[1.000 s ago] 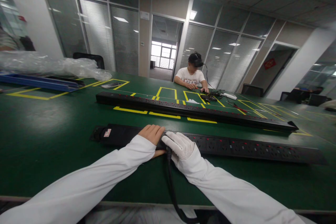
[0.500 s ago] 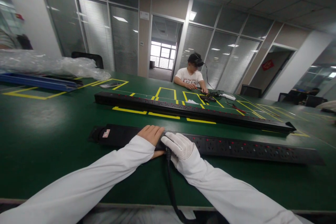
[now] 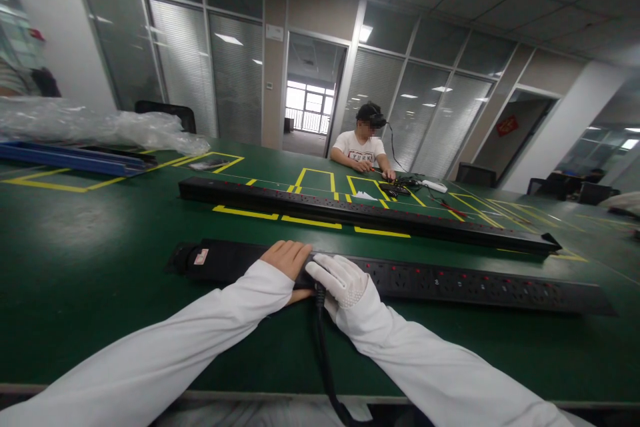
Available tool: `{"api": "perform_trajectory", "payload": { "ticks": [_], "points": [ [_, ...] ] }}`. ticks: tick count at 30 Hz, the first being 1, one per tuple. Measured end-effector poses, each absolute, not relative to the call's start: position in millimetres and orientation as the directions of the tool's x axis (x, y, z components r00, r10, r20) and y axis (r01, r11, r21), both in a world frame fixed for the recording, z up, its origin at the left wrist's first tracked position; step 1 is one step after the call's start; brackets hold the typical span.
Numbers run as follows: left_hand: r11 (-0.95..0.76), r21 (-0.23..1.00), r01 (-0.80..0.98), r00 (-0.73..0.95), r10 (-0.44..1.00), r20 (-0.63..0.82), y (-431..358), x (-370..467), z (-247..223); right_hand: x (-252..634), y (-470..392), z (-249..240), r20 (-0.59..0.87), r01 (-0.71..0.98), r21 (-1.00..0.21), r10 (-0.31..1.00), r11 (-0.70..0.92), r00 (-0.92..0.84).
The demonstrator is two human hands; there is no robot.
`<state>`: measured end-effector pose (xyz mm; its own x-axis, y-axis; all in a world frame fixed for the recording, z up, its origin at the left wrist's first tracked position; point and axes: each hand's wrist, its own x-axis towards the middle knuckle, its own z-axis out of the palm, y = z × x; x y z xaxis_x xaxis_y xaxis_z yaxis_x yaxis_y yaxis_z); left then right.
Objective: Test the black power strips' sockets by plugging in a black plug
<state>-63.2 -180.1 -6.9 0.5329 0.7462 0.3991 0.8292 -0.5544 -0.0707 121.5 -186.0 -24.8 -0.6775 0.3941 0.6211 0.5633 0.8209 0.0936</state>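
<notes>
A long black power strip (image 3: 480, 285) with rows of sockets and small red marks lies across the near part of the table. My bare left hand (image 3: 287, 261) is closed around it, fingers over the top and thumb at the near side. Right beside it, my right hand (image 3: 341, 279), in a white dotted glove, is closed at the strip's near edge on the end of a black power cord (image 3: 324, 353). The cord's ribbed neck shows under the glove, but its head is hidden by my fingers. From there it hangs over the table's front edge.
A second, longer power strip (image 3: 350, 210) lies beyond, near yellow tape outlines. Across the green table (image 3: 100, 320) a person (image 3: 364, 147) handles tools and cables. Blue metal channels (image 3: 75, 159) and clear plastic wrap (image 3: 100, 123) lie at the far left.
The view has shifted very slightly. Both hands stay in place on the strip and the cord, with no visible change in grip.
</notes>
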Motion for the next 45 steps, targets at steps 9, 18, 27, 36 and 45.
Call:
{"api": "perform_trajectory", "payload": {
  "ticks": [9,18,27,36,45],
  "points": [
    [-0.552,-0.084,0.830,0.536,0.746,0.394,-179.3,-63.6,-7.2,121.1,-187.6,-23.1,0.604,0.549,0.059,0.408,0.833,-0.685],
    [-0.556,-0.070,0.828,0.534,0.745,0.401,-179.4,-63.5,-8.3,121.2,-188.0,-22.5,0.614,0.556,0.095,0.391,0.826,-0.686],
    [-0.564,-0.072,0.823,0.539,0.734,0.413,-178.6,-64.1,-8.9,121.7,-185.0,-25.3,0.625,0.555,0.118,0.373,0.824,-0.686],
    [-0.555,-0.079,0.828,0.535,0.742,0.404,-178.4,-63.9,-9.6,121.7,-184.7,-25.2,0.622,0.550,0.104,0.377,0.829,-0.686],
    [-0.566,-0.065,0.822,0.538,0.733,0.416,-179.1,-64.2,-8.7,121.9,-185.5,-24.7,0.616,0.554,0.101,0.386,0.826,-0.687]
  ]
}}
